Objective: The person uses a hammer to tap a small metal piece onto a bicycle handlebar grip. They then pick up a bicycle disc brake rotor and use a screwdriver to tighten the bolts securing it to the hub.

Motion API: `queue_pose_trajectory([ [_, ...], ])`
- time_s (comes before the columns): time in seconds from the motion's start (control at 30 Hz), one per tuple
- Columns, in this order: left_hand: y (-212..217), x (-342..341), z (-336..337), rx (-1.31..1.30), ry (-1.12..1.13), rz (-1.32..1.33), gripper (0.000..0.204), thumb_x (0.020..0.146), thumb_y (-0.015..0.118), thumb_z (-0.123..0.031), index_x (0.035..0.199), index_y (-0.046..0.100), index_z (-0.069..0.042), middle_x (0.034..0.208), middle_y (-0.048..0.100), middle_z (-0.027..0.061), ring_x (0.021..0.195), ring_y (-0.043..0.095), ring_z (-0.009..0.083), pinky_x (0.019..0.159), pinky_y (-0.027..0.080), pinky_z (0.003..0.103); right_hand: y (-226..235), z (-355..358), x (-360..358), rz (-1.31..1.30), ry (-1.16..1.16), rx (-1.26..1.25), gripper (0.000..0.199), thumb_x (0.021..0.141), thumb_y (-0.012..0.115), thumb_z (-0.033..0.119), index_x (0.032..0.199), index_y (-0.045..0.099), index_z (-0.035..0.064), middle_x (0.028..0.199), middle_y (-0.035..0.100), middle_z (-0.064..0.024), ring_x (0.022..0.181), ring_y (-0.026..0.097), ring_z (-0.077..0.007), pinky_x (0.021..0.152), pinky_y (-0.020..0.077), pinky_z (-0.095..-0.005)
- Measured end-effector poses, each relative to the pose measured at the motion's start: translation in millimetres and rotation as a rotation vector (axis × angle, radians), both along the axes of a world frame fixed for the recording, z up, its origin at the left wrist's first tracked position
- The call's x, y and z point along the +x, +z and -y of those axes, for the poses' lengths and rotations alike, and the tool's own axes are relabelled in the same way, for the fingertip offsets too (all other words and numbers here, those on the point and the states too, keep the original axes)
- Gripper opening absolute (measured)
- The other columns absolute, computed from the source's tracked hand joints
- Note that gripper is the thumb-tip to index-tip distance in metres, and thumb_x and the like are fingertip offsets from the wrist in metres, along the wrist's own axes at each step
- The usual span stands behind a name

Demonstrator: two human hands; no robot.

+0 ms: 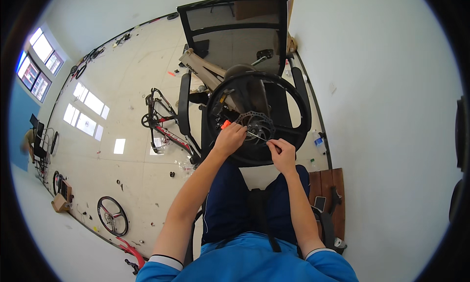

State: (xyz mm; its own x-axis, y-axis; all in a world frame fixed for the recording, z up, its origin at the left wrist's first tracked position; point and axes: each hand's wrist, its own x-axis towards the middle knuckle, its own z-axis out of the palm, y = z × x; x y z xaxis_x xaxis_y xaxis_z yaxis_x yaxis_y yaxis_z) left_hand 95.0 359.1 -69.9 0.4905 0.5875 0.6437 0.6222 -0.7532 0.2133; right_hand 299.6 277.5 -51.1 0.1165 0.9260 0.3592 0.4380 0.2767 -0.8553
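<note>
Blue sleeves and dark trousers fill the lowest part of the view, and from them both forearms run up toward the work. We note the right hand (283,154) raised with its wrist straight, fingers pinched closed on the near end of a thin metal tool (258,136). That tool's far tip lies just beyond the fingers, at the brake disc (255,124) of the black wheel (258,116). Our left hand (229,139) sits just beside it, fingers curled closed against the disc's left edge; whether they grip a part we cannot tell. A small orange piece (224,125) shows just past the left fingertips. We judge the step in hand to be work on a disc fastener, the next move calling for a steady left hand and a controlled turn. Farther out, the wheel rests on a black mesh chair (235,32), with a bicycle frame (164,123) on the floor well left of the fingers.
</note>
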Motion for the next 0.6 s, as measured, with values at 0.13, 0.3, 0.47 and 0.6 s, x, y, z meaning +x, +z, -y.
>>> queue_pose_trajectory([
  [0.13, -9, 6, -2, 0.037, 0.002, 0.003, 0.016, 0.074, 0.069, -0.007, 0.089, 0.067, -0.002, 0.077, 0.06, 0.0056, 0.076, 0.059, 0.0213, 0.07, 0.051, 0.031, -4, 2, 3, 0.002, -0.042, 0.055, 0.007, 0.083, 0.068, 0.001, 0.086, 0.069, -0.0047, 0.061, 0.05, -0.0067, 0.05, 0.042, -0.0115, 0.048, 0.0329, -0.0266],
  [0.3, -12, 16, -3, 0.043, 0.026, 0.008, 0.013, 0.073, 0.069, -0.005, 0.086, 0.066, -0.002, 0.076, 0.059, 0.0053, 0.075, 0.059, 0.021, 0.07, 0.05, 0.031, -13, -2, 11, -0.014, -0.059, 0.011, 0.008, 0.083, 0.069, 0.003, 0.085, 0.069, -0.0048, 0.061, 0.049, -0.0067, 0.05, 0.042, -0.0124, 0.049, 0.0332, -0.0273],
  [0.47, -10, 15, -4, -0.005, 0.031, 0.015, 0.017, 0.071, 0.071, -0.004, 0.087, 0.066, -0.002, 0.078, 0.061, 0.0074, 0.076, 0.062, 0.0238, 0.068, 0.052, 0.034, -17, -15, 20, -0.01, -0.044, -0.031, 0.01, 0.082, 0.07, 0.005, 0.085, 0.069, -0.0045, 0.061, 0.05, -0.007, 0.051, 0.043, -0.0132, 0.049, 0.0346, -0.0278],
  [0.6, -11, 18, -3, 0.006, 0.036, 0.024, 0.014, 0.073, 0.069, -0.004, 0.085, 0.063, -0.002, 0.077, 0.059, 0.0069, 0.075, 0.06, 0.0232, 0.069, 0.051, 0.034, -7, -28, 30, 0.082, -0.016, -0.034, 0.014, 0.082, 0.07, 0.01, 0.086, 0.07, -0.0028, 0.062, 0.054, -0.0092, 0.053, 0.049, -0.0174, 0.051, 0.0383, -0.0305],
])
